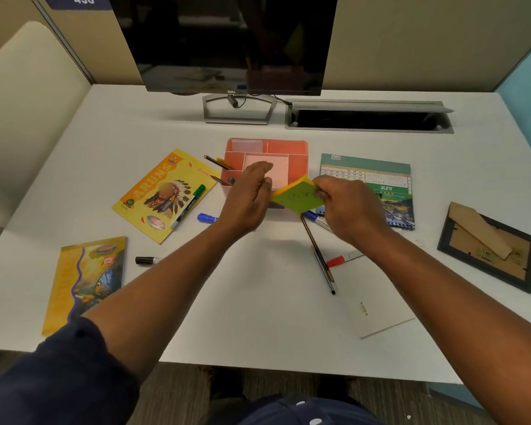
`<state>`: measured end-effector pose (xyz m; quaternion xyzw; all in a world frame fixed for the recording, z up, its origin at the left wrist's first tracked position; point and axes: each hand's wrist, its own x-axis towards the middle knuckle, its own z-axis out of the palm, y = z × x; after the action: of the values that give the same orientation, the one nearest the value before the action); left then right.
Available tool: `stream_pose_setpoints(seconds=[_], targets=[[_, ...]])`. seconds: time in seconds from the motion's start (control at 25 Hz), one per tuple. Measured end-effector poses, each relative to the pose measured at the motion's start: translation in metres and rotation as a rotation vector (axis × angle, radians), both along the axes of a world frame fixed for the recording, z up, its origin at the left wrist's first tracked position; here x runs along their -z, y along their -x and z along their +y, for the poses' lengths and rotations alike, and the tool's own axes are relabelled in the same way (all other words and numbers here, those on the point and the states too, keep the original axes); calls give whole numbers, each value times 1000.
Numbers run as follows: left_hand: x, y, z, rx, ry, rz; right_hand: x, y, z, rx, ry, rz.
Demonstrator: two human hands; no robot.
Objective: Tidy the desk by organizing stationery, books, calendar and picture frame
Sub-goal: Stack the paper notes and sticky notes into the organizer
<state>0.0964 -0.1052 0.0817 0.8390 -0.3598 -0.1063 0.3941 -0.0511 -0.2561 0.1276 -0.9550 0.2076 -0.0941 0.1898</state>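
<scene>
Right hand (347, 207) grips sticky notes (298, 197) above organizer (285, 148).

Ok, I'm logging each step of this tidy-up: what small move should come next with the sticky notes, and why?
Probably lower the sticky notes into an open compartment of the pink organizer. The right hand pinches the pad just above the organizer's near edge, the left hand is open beside it, and pens already stand in the left slot.

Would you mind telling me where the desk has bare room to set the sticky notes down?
Bare patches: the white desk's back left corner, beside the grey monitor stand, and the front centre between the forearms. It is crowded around the pink plastic organiser, with markers, pens, the green desk calendar and the yellow feathered-headdress book close by.
</scene>
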Motion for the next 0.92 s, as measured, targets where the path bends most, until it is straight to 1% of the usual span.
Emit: stream_pose_setpoints(seconds=[0.08,0.16,0.24,0.36,0.6,0.72,0.92], targets=[[9,-12,-8,46,-139,-86,-8,-8,-11,22,94,-84],[20,-19,-11,116,-248,-240,-13,-19,-22,31,170,-149],[26,-19,-12,126,-253,-314,-14,-35,-30,26,230,-183],[28,-15,-16,57,-212,-312,-12,-64,-41,38,305,-182],[38,-13,-15,10,-226,-264,-4,-110,-51,-12,374,34],[38,-13,-17,1,-248,-251,5,-123,-53,-51,445,179],[37,-12,-17,-9,-258,-236,23,-141,-51,-86,501,362]])
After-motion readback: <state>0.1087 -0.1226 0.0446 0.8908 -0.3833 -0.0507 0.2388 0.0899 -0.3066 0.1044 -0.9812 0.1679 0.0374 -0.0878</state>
